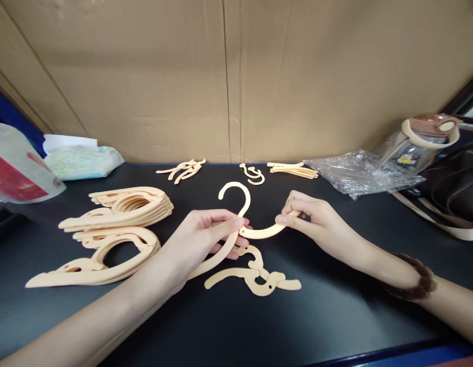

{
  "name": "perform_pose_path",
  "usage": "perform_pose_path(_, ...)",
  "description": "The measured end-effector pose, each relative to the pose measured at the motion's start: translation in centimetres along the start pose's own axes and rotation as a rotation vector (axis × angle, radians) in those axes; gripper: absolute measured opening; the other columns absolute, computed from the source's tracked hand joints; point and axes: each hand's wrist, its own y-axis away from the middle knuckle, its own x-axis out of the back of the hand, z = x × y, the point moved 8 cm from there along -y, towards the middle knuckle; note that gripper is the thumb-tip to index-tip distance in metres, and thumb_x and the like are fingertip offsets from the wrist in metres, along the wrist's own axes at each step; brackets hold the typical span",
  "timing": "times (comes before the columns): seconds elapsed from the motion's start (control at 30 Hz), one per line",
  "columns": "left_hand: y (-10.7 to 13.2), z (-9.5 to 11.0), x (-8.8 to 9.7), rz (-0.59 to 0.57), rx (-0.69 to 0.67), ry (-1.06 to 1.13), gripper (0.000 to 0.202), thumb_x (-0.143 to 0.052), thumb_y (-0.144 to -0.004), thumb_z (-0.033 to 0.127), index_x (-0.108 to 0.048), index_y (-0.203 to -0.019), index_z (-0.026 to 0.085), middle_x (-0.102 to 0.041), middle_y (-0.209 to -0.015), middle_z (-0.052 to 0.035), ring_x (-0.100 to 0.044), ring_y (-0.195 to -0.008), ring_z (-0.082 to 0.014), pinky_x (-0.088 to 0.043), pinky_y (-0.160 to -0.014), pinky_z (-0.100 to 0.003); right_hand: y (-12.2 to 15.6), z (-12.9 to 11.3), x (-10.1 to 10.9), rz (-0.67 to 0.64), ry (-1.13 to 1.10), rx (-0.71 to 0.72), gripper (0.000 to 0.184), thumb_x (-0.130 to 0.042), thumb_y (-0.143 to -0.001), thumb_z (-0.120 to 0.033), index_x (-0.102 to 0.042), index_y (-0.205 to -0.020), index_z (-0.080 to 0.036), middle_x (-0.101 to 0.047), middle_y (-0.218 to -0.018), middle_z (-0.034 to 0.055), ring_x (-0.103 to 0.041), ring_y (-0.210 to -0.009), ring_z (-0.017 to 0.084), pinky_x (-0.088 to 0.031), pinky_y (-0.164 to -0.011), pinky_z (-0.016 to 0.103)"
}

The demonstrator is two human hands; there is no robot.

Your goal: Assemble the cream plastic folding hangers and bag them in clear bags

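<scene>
My left hand (205,237) is closed around the middle and left arm of a cream plastic hanger (236,204), whose hook points up and away. My right hand (313,219) pinches the hanger's right arm (261,233) at its outer end. Both hands hold it a little above the black table (335,316). Just below the hands lie loose cream hanger parts (255,275) on the table, apart from my fingers.
Two piles of finished hangers (121,209) lie at the left. Small groups of hanger pieces (182,169) sit at the back near the cardboard wall (236,76). A crumpled clear bag (354,173) and a bottle (420,142) lie at the right, a tissue pack (79,158) at the left.
</scene>
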Motion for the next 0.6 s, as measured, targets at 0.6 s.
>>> perform_pose_path(0.6, 0.2, 0.1, -0.1, -0.008, 0.017, 0.033, 0.029, -0.065, -0.083, 0.039, -0.07, -0.095, 0.013, -0.073, -0.069, -0.0067, -0.07, -0.068, -0.0161, -0.057, -0.065, -0.021, 0.0, 0.4, -0.1, 0.053, -0.011, -0.047, 0.033, -0.056, -0.09, -0.043, -0.059, -0.068, -0.019, -0.05, -0.077, -0.0016, -0.047, -0.068, 0.012, -0.035, -0.061, 0.028)
